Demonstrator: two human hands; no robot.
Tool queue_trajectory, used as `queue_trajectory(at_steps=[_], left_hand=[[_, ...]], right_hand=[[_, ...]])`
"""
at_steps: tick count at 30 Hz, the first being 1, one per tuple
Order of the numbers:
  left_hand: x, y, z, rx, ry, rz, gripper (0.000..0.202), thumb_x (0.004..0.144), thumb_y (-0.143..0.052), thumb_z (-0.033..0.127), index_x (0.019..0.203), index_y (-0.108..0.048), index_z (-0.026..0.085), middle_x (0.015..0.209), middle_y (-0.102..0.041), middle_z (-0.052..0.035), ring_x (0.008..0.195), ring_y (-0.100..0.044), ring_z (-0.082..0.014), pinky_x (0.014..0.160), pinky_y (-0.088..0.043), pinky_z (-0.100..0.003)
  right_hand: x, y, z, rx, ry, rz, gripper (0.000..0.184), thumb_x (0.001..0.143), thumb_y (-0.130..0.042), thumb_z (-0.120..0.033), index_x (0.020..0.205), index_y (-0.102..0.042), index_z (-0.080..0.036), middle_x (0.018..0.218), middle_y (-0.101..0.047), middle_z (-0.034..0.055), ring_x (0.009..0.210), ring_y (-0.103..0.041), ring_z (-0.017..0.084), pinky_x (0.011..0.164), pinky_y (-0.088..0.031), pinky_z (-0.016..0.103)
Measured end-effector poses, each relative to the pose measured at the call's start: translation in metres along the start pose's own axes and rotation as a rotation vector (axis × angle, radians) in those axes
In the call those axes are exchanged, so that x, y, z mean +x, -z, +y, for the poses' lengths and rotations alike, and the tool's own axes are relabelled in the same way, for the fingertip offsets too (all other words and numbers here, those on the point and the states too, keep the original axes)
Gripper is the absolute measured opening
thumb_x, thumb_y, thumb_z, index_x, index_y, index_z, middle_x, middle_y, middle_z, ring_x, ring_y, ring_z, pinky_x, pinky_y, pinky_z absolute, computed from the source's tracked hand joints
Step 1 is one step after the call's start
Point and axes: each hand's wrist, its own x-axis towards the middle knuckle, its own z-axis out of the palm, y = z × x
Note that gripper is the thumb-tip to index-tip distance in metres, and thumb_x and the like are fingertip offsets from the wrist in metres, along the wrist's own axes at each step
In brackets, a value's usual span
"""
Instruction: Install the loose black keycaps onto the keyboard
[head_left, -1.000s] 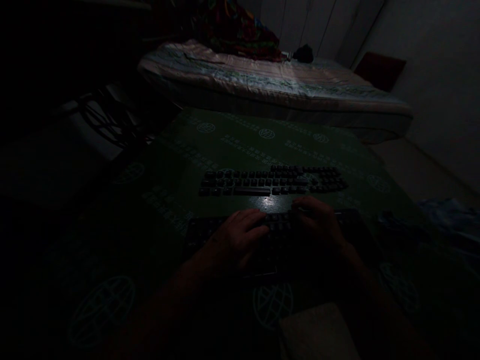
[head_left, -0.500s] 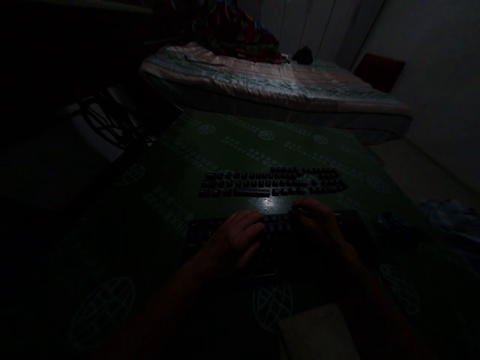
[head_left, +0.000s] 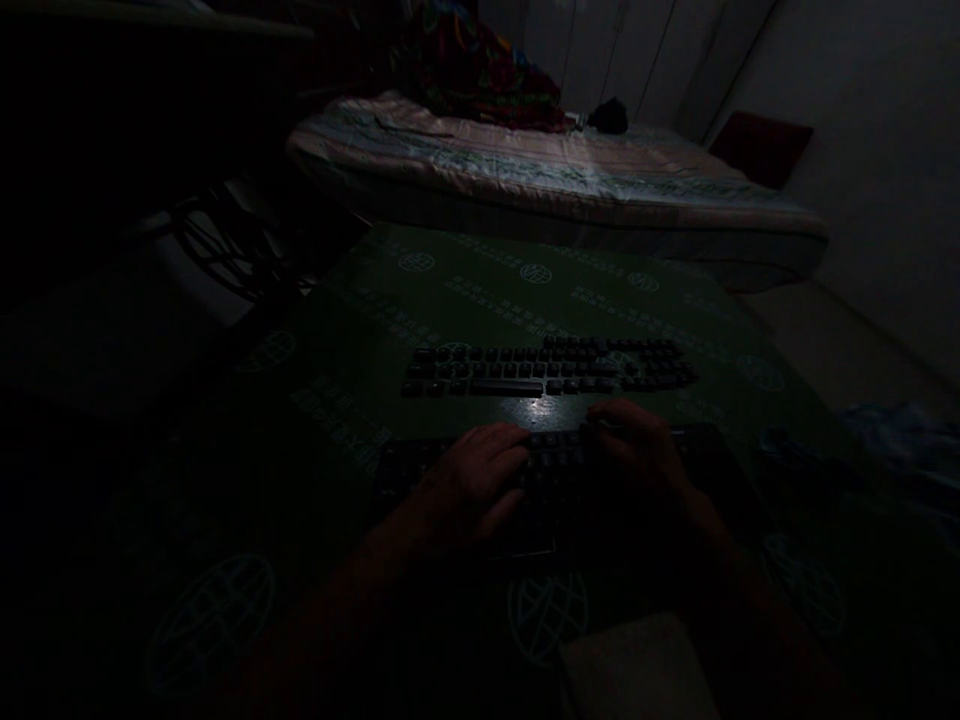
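Note:
The room is very dark. My left hand (head_left: 469,482) and my right hand (head_left: 639,450) both rest on a black keyboard (head_left: 555,470) lying on a green printed table cover (head_left: 480,300). The fingers of both hands curl down onto the keys, and whether they pinch anything is too dim to make out. A little farther from me lie rows of loose black keycaps (head_left: 547,365), set out in the shape of a keyboard on the cover.
A pale flat object (head_left: 637,665) sits at the near edge of the table. Behind the table stands a bed (head_left: 555,180) with bright crumpled cloth (head_left: 480,70). A dark red cushion (head_left: 761,150) leans on the wall. A dark frame (head_left: 217,240) stands at the left.
My left hand's fingers have curled in slightly on the keyboard. The view has shifted a little downward; nothing else has moved.

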Motion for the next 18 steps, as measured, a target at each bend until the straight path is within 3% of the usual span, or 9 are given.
queue_trajectory(at_steps=[10,18], left_hand=[[-0.003,-0.003,-0.004,-0.110,0.057,0.051,0.034,0.080,-0.056,0.019,0.114,-0.053,0.014,0.125,-0.055,-0.0171,0.120,-0.048,-0.0272,0.098,-0.042,-0.048],[0.001,0.011,-0.010,-0.540,0.494,0.216,0.030,0.079,-0.055,0.023,0.107,-0.062,0.017,0.120,-0.061,-0.0096,0.112,-0.056,-0.0239,0.099,-0.044,-0.040]], right_hand=[[0.001,-0.001,0.001,0.004,0.032,0.011,0.013,0.075,-0.052,-0.021,0.077,-0.065,-0.020,0.080,-0.069,0.0056,0.073,-0.064,0.019,0.066,-0.050,0.030],[-0.001,-0.002,0.002,0.031,0.005,0.011,0.014,0.074,-0.052,-0.022,0.078,-0.065,-0.019,0.079,-0.069,0.0055,0.073,-0.064,0.019,0.067,-0.050,0.031]])
